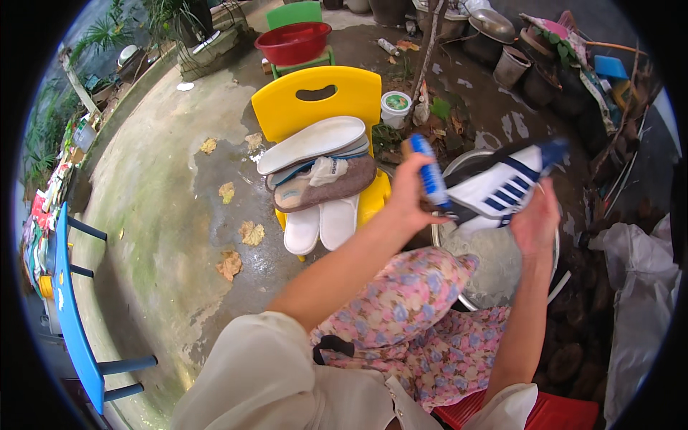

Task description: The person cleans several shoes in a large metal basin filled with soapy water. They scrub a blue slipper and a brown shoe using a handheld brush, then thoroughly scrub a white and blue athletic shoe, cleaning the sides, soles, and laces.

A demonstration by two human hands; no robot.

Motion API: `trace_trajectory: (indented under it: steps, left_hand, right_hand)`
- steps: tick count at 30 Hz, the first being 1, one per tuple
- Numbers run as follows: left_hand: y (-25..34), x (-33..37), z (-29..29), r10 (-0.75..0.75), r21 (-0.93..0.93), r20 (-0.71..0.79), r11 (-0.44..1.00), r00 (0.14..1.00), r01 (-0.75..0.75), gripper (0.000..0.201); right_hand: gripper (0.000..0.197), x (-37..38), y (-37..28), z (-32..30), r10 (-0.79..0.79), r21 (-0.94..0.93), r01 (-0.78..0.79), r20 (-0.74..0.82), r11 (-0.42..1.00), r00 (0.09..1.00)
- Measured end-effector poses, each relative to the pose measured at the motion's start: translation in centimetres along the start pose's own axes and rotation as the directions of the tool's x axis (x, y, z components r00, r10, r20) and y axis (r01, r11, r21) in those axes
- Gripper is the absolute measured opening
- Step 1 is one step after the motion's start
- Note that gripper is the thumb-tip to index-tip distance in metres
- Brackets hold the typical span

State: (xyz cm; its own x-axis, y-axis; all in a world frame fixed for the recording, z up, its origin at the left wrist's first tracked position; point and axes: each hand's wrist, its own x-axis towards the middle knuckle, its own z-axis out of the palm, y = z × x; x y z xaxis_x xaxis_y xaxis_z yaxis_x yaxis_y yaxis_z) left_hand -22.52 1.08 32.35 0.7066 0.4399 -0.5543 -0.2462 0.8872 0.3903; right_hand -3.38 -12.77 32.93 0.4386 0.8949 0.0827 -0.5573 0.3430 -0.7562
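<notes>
My left hand (407, 195) is closed round a scrub brush (430, 172) with blue bristles, held upright beside a shoe. That shoe (494, 188) is white with dark blue stripes and a dark blue end, slightly blurred there. My right hand (536, 221) grips it from below on its right side. Both are raised over a round metal basin (469, 304) of cloudy water, just past my knees. To the left, a yellow chair (315, 104) bears a pile: white insoles (315, 145), a grey-brown shoe (326, 184) and a pair of white insoles at the front.
Behind the yellow chair stands a green chair with a red basin (294, 43). A white tub (395, 109) sits by a thin trunk. Pots (512, 66) line the back right, and a pale plastic sheet (638, 272) hangs at right. A blue table (75, 322) stands far left.
</notes>
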Motion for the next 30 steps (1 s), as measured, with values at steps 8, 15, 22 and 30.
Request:
trace_trajectory:
  steps: [8,15,22,30]
  left_hand:
    - [6.4,-9.2,-15.3,0.33,0.242,-0.064,0.921,0.942,-0.306,0.056]
    - [8.5,-13.7,-21.9,0.221,0.076,-0.407,0.975,0.886,-0.208,0.055]
    - [6.8,-11.4,-23.3,0.311,0.151,-0.499,0.95,0.809,-0.272,0.047]
    - [5.0,-10.9,-22.9,0.401,0.232,-0.503,0.916,0.765,-0.327,0.041]
  right_hand:
    - [0.038,0.9,10.8,9.8,0.342,-0.296,-0.354,-0.093,0.887,0.935]
    - [0.026,-0.3,18.1,12.7,0.647,-0.182,-0.646,-0.066,0.741,0.76]
    - [0.016,1.3,18.6,10.8,0.713,-0.257,-0.685,0.024,0.682,0.701]
    - [0.039,0.3,15.2,10.5,0.599,-0.744,-0.426,-0.043,0.515,0.799]
